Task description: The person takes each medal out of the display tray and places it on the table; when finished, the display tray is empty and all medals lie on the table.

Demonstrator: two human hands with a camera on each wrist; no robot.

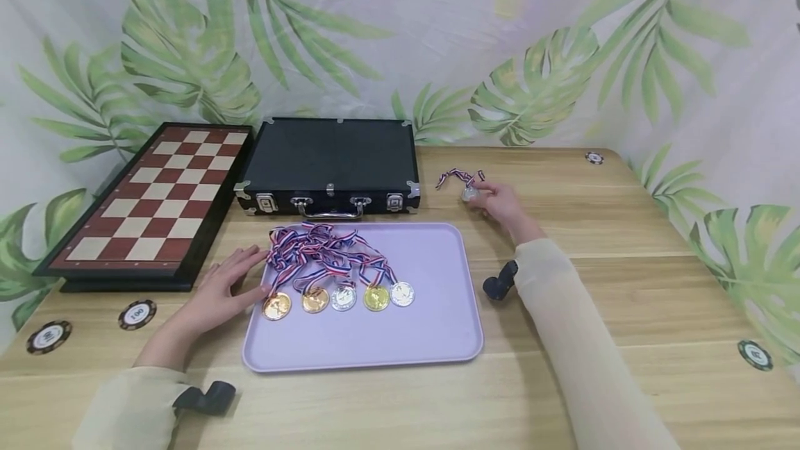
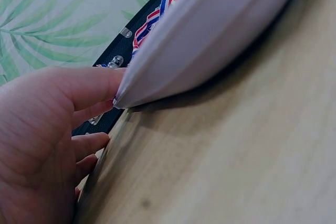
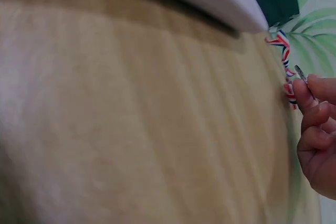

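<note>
Two chips (image 1: 137, 314) lay flat on the table (image 1: 656, 318) at the far left, one farther out than the other. Behind them sat the board (image 1: 159, 193), checked in red-brown and cream, set at a slant. The left hand (image 1: 221, 290) came next, in a pale sleeve (image 1: 128, 412); it was spread, thumb apart from the fingers, and touched the left rim of the tray (image 1: 431, 339). Whether its fingertips also met the ribbons (image 1: 312, 242) could not be told.

The black case (image 1: 337, 155) stood shut behind the tray, its handle (image 1: 330, 211) facing forward. On the lilac tray, the ribbons, striped red, white and blue, lay heaped toward the back left. In front of the heap, five medals (image 1: 376, 298) made a rough row: two copper-coloured, then a silver, a gold and another silver.

Right of the case, beyond the tray's back right corner, the right hand (image 1: 500, 205) pinched a sixth medal (image 1: 470, 193), silver, between thumb and fingertip. The right wrist view showed this medal edge-on, tilted up in the pinch. Its striped ribbon (image 1: 451, 174) trailed to the left behind it. Farther right, one more chip (image 1: 594, 157) lay near the table's back corner, and a green-edged chip (image 1: 755, 355) lay near its right edge.
</note>
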